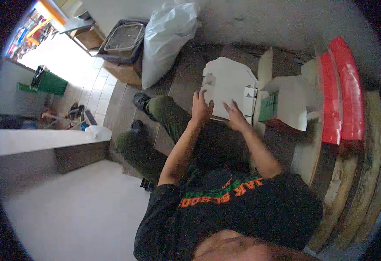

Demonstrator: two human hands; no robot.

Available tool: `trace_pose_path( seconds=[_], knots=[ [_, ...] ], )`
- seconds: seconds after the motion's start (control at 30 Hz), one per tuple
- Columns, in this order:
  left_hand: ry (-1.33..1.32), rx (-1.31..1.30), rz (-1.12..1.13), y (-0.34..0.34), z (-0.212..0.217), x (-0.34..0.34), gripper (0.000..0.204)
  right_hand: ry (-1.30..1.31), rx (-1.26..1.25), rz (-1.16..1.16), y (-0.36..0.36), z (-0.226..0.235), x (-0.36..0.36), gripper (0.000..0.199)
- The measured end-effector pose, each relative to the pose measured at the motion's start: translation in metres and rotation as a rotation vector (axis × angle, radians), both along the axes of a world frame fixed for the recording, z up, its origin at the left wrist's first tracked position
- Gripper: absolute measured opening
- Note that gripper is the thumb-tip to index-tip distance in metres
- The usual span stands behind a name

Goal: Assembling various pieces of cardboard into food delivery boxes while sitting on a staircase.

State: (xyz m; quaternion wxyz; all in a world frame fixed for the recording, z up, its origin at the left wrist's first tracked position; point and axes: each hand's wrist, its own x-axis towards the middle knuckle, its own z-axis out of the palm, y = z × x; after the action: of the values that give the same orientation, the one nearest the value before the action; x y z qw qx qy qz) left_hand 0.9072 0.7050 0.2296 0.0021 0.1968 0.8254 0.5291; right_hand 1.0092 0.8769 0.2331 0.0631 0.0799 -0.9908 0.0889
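Observation:
A flat white cardboard box blank point(229, 85), with notched flaps along its left and right sides, lies before me. My left hand point(202, 108) is at its near left corner, fingers stretched apart over the cardboard. Over the near edge, farther right, is my right hand point(238, 116), slightly blurred, its fingers spread against the board. What lies under the blank at my hands is hidden. Just right of it stands an open cardboard carton point(288, 98) with raised pale flaps and a green patch on one side.
Two long red plastic-wrapped packs point(349, 87) lie at the right, beside stacked wooden planks point(367, 174). A stuffed white plastic bag point(166, 39) and a dark crate point(123, 39) on a brown box point(125, 71) stand at the far left. A green bin point(53, 82) stands beyond.

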Motion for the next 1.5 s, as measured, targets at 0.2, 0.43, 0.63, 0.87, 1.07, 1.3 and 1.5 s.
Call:
trace_pose_path(
  seconds=[0.2,0.43,0.63,0.87,1.07,1.3,1.5],
  knots=[
    [-0.03,0.117,0.119,-0.023,-0.003,-0.001,0.044,-0.738,-0.783,-0.589,0.033,-0.021,-0.04,0.076],
    [-0.063,0.129,0.014,-0.007,-0.004,-0.002,0.038,-0.492,-1.31,-0.833,0.043,-0.079,-0.033,0.057],
    [-0.054,0.159,0.024,-0.012,-0.01,-0.001,0.034,-0.574,-0.417,-0.306,0.05,-0.024,-0.039,0.035],
    [-0.354,0.371,0.189,-0.011,0.002,-0.004,0.026,-0.005,-0.511,-0.577,0.016,0.013,-0.036,0.018],
    [-0.297,0.178,0.054,0.001,-0.018,-0.005,0.027,0.019,-0.282,-0.032,0.049,-0.059,-0.013,0.041],
    [-0.089,-0.01,0.151,-0.008,-0.038,-0.002,0.03,-0.506,-0.401,-0.349,0.036,-0.043,-0.023,0.027],
    [-0.491,0.109,0.031,-0.004,-0.042,-0.011,0.044,-0.359,-0.5,-0.408,0.033,-0.033,-0.004,0.018]
  ],
)
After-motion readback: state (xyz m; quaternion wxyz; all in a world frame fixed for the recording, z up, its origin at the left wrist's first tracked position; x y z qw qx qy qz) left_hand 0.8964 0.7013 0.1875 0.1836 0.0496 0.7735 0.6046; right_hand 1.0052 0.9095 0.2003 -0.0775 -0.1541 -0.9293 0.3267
